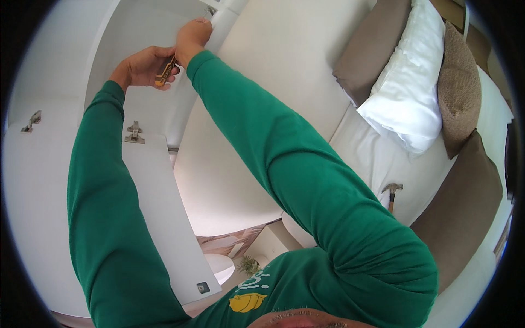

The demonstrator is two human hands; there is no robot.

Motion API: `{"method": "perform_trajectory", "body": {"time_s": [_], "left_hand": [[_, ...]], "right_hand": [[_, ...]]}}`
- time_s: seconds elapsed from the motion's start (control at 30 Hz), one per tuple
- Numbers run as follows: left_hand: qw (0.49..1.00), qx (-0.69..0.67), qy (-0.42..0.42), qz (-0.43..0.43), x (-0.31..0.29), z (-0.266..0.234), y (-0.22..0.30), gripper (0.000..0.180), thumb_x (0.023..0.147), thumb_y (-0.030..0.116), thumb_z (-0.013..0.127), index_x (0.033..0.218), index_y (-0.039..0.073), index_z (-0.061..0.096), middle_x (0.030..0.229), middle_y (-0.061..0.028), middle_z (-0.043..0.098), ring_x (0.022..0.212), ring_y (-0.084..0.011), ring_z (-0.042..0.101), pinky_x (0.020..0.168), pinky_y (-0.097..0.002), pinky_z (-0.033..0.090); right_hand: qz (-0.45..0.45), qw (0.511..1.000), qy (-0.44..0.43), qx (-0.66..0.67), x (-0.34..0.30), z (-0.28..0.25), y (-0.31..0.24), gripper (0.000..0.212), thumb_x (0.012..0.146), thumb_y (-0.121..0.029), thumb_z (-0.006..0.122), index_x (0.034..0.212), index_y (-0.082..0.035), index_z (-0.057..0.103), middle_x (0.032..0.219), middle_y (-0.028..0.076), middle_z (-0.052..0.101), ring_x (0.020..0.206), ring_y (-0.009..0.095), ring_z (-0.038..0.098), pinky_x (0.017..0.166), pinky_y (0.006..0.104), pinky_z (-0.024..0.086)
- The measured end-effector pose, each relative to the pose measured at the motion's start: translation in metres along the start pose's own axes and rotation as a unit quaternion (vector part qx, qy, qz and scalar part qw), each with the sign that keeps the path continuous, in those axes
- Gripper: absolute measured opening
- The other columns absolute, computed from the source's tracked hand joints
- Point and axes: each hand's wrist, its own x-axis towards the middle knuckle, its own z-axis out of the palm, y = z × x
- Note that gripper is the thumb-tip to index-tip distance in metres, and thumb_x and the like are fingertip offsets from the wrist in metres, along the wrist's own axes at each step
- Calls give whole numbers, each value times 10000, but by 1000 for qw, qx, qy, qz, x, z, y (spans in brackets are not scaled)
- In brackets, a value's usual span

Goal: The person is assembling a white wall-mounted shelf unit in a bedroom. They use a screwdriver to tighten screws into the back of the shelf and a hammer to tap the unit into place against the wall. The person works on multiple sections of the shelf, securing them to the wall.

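So closest to the camera there's a green shirt (298, 279) with a yellow print on the chest, and its two long sleeves run up toward a white cabinet (131, 35). The left hand (143, 66) has its fingers wrapped around an orange-and-black tool (165, 71), thumb lying along the upper end, so the tool sits in that palm, in front of the cabinet interior and right by the other wrist in this view. Can't tell if it touches that wrist. The right hand (194, 37) is a bit higher up, fingers curled, but I honestly can't tell whether they've got hold of anything; a metal fitting (211, 11) is just beyond it. Below the hands is a white door panel (164, 213) with a metal hinge (134, 133) near its upper edge and a small dark square fitting (203, 287) at the lower end. Another hinge (33, 121) is over on the far left. Off to the right, a hammer (392, 192) lies on white bedding (358, 147), near a brown pillow (465, 210), with a shiny white pillow (407, 87) and more brown ones past that. Way down below there's a little green plant (249, 265).
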Motion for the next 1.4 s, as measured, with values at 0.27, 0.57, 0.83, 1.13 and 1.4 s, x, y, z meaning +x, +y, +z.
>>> {"method": "perform_trajectory", "body": {"time_s": [0.27,0.57,0.83,1.13,1.4], "left_hand": [[988,47,80,123,4,-14,-17,537,1059,609,646,1082,73,673,749,51,540,619,-31,543,508,-184,448],[974,23,127,188,19,4,-39,660,1035,617,670,1224,-14,675,695,58,458,578,-43,456,520,-219,347],[942,106,245,203,29,13,-48,568,1016,573,687,1137,18,706,697,53,448,605,-76,425,565,-267,326],[627,404,609,270,43,56,-59,543,1032,568,645,1094,39,753,931,-133,766,884,-326,730,792,-450,568],[735,441,491,154,36,44,-43,622,1103,562,486,1153,-11,724,1034,-196,785,978,-395,728,854,-500,558]], "right_hand": [[-503,604,-139,-602,56,-41,-41,188,959,-137,665,1090,-38,756,1186,236,755,1195,408,704,913,458,580],[-508,634,-248,-527,96,-73,-99,278,1003,-145,672,1153,89,685,1078,330,718,1080,516,680,967,547,565],[-473,628,-346,-512,102,-77,-127,270,1002,-152,662,1190,11,767,1178,300,756,1138,484,711,993,499,578],[-436,614,-366,-546,114,-69,-132,303,975,-98,599,1190,20,777,1198,307,749,1134,484,720,973,506,587],[-456,611,-347,-546,112,-75,-129,283,989,-137,631,1167,31,773,1168,309,754,1127,488,719,972,509,588]]}}
